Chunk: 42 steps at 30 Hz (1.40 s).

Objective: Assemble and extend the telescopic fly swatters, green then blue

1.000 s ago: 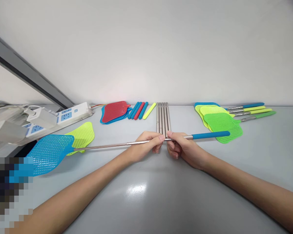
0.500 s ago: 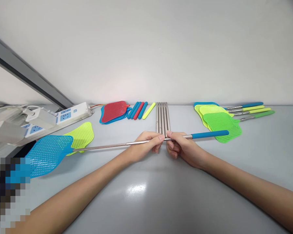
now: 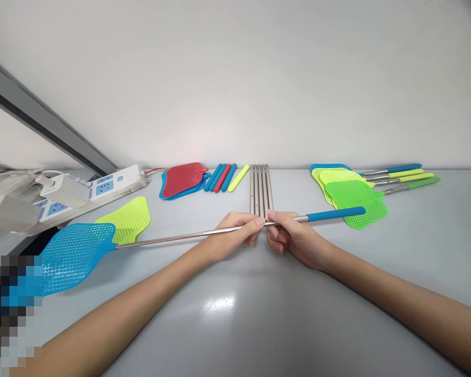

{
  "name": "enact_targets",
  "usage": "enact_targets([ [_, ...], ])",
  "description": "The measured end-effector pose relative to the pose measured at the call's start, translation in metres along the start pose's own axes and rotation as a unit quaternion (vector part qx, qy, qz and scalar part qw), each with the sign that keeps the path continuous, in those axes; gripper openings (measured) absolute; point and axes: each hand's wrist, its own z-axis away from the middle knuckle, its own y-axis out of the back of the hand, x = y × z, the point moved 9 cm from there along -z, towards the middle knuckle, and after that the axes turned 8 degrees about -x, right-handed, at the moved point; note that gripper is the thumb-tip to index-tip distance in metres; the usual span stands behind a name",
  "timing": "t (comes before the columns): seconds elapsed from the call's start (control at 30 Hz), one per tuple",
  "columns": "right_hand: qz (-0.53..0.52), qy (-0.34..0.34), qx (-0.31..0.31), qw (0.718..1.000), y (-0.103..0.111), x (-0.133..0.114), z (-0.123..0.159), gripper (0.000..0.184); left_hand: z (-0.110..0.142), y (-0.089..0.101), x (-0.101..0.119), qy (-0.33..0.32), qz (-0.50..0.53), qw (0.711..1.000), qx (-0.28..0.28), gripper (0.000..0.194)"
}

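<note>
A blue fly swatter (image 3: pixel 180 236) with an extended metal telescopic rod spans the view, its mesh head at the left and its blue grip at the right. My left hand (image 3: pixel 237 234) pinches the rod near its middle, thumb on top. Close beside it, my right hand (image 3: pixel 294 235) grips the thicker metal part just left of the blue grip. Just beyond my hands lie several metal rods (image 3: pixel 261 188) side by side. A yellow-green swatter head (image 3: pixel 131 219) lies partly behind the blue mesh.
Red and blue swatter heads (image 3: pixel 182 179) are stacked at the back left, beside several coloured grip sleeves (image 3: pixel 223 178). Swatters with handles, a green one (image 3: pixel 357 203) on top, lie at the right. A power strip (image 3: pixel 120 180) with plugs and cables stands at the left.
The blue mesh head has dipped slightly down and left, tilting the rod a little. Both hands keep their hold in nearly the same place.
</note>
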Motion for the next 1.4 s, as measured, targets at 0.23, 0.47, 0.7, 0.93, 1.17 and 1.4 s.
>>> enact_targets([
  [0.23, -0.006, 0.000, 0.003, 1.000, 0.0007, -0.0009, -0.0004, 0.038, 0.0002, -0.0010, -0.0010, -0.001, -0.011, 1.000, -0.004, 0.044],
  [0.47, -0.011, 0.000, 0.005, 1.000, 0.0015, -0.0010, 0.0000, 0.039, 0.0001, -0.0011, -0.0006, -0.003, -0.014, 1.000, -0.004, 0.044],
  [0.7, -0.015, 0.004, 0.008, 1.000, 0.0007, -0.0016, -0.0004, 0.038, 0.0001, -0.0014, -0.0013, -0.001, -0.020, 1.000, -0.003, 0.045],
  [0.93, -0.017, 0.009, 0.003, 1.000, 0.0005, -0.0017, -0.0005, 0.038, 0.0010, -0.0025, -0.0012, -0.007, -0.033, 0.999, -0.005, 0.045],
  [1.17, -0.020, 0.009, 0.007, 1.000, 0.0018, -0.0026, -0.0014, 0.037, 0.0008, -0.0028, -0.0004, -0.012, -0.044, 0.999, -0.004, 0.045],
  [1.4, -0.019, 0.014, 0.002, 1.000, 0.0015, -0.0025, -0.0011, 0.038, 0.0007, -0.0028, 0.0003, -0.010, -0.056, 0.998, -0.001, 0.045],
])
